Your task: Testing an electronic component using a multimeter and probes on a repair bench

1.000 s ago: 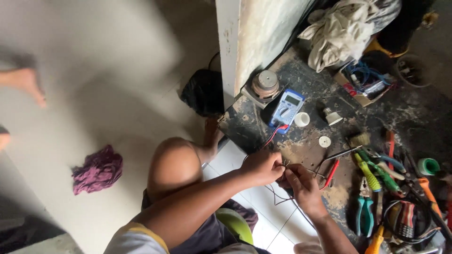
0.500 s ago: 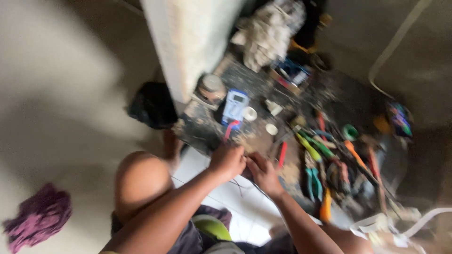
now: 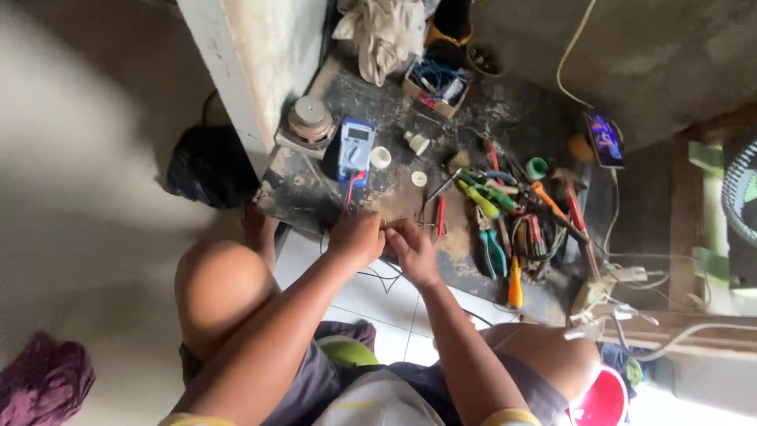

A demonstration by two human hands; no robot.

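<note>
Sharper now than half a second ago — hands barely moved. Left hand [image 3: 356, 239] and right hand [image 3: 412, 251] meet at the board's near edge, fingers curled around thin black wires [image 3: 384, 278]; exact pinch hidden. Beyond — blue multimeter [image 3: 355, 150], then scattered pliers [image 3: 490, 246].

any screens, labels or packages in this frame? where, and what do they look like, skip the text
Multimeter: on the dark board above the left hand, blue upright case, pale grey screen on top.
Phone: right edge of the board, lying flat, lit screen in purple and blue.
Small box: top of the board, open, blue wire inside.
</note>
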